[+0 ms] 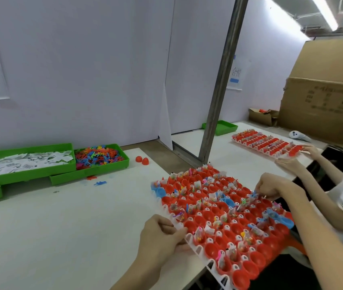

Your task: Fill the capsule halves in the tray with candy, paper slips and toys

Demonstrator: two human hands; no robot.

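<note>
Tray (174,223) of capsule halves (212,250) sits skewed on the near right of the white worktop (61,227), its near corner hanging past the edge. Most halves red, a few blue; many already hold candy packets, slips and toys, a good number bare.

Left hand (160,235) fingers curled, pinching the tray's left rim. Right hand (270,186) curled at the far right side, pinching at something small among the halves; what, cannot tell.

Risk, as I judge it: overhanging corner could tip if the left hand lets go or pulls, spilling halves. Crowded cups could knock over under a sleeve.

Supplies well apart on the left: green bin of paper slips (24,162), green bin of toys (98,156). Two loose red halves (142,160) beside them.

Pale partition wall, metal post (220,84), cardboard boxes (321,105); a second person's hands at another tray (264,143) beyond
</note>
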